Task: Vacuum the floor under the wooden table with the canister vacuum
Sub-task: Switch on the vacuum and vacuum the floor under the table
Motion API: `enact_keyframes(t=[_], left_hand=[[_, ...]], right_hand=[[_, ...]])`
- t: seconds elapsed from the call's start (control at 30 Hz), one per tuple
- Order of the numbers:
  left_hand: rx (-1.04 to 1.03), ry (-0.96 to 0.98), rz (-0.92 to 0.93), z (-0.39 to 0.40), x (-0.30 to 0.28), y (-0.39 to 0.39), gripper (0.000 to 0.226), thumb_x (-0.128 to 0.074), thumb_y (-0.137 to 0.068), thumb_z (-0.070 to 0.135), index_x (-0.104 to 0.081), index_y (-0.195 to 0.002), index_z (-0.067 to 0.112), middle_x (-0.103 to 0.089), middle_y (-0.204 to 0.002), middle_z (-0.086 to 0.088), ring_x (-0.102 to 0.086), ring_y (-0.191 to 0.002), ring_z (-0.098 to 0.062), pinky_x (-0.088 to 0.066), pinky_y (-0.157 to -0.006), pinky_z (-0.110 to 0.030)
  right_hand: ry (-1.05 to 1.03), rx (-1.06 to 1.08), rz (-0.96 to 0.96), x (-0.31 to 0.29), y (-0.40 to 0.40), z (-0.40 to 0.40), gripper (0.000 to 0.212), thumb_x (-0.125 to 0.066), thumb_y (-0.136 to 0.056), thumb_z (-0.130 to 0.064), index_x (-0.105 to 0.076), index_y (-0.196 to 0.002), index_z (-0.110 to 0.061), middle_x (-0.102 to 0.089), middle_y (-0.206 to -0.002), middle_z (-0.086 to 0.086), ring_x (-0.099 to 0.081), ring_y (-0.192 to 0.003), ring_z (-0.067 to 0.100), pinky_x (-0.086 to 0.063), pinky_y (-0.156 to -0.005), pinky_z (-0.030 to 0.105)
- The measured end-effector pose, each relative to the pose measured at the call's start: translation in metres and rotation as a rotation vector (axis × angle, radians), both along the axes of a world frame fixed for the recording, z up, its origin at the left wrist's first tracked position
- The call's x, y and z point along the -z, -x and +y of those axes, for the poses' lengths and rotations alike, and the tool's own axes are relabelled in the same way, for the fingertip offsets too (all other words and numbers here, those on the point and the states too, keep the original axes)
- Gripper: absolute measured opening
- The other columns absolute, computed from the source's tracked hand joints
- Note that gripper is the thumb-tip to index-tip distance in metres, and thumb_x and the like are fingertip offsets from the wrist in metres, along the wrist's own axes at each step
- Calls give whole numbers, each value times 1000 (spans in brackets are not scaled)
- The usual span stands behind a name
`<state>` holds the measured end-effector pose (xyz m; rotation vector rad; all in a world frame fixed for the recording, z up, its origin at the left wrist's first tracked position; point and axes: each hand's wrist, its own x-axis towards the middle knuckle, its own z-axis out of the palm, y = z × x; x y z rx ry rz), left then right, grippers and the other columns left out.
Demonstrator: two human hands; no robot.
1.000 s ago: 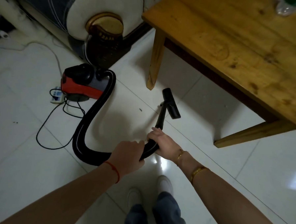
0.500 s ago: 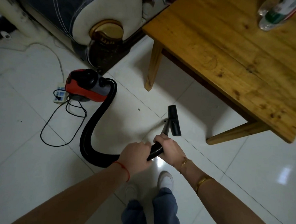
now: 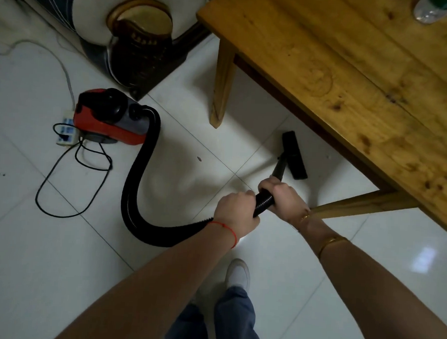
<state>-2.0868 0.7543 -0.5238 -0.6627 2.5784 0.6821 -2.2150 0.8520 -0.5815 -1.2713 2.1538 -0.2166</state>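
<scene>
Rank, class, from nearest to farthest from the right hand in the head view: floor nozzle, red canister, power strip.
From the right hand:
1. Floor nozzle, just ahead, at the table's edge.
2. Red canister, far left.
3. Power strip, left beyond the canister.

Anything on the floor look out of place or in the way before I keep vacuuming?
A black cord lies in loose loops beside the vacuum, near a power strip. A dark speck sits on the tile left of the nozzle. No spills or damage.

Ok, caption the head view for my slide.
Both hands, left hand and right hand, grip the black ribbed hose, floor nozzle beside the wooden table.
</scene>
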Motion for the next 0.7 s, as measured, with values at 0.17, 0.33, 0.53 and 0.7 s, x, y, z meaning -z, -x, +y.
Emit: enact_keyframes(t=[0.17,0.33,0.53,0.7], left_hand=[[-53,-1,-11,-8,1,17,26,-58,-84,26,-53,-104,10,-62,-90,-5,-61,-80,-26,-37,-61,-29],[-88,-16,-52,-23,-7,-2,27,-57,-85,31,-52,-103,12,-60,-88,-4,-61,-77,-23,-41,-62,-28],[-116,15,-122,-34,-23,-49,26,-52,-86,34,-50,-104,14,-54,-87,-3,-57,-76,-22,-36,-62,-28],[-173,20,-136,-35,-34,-93,29,-51,-86,37,-49,-106,16,-47,-80,2,-48,-65,-16,-39,-59,-26]], right_hand=[[-7,-54,-12,3,23,-16,23,-68,-76,-11,-56,-95,-13,-55,-103,5,-58,-90,26,-37,-73,22],[11,-122,-70,-7,6,-37,24,-69,-77,-10,-58,-98,-15,-56,-105,5,-59,-95,24,-50,-85,32],[-42,-247,-93,-28,-36,-60,26,-65,-80,-9,-59,-105,-8,-55,-111,8,-57,-101,25,-50,-87,34],[-49,-322,-126,-37,-74,-72,25,-64,-79,-7,-58,-104,-9,-55,-109,9,-58,-99,27,-51,-86,37]])
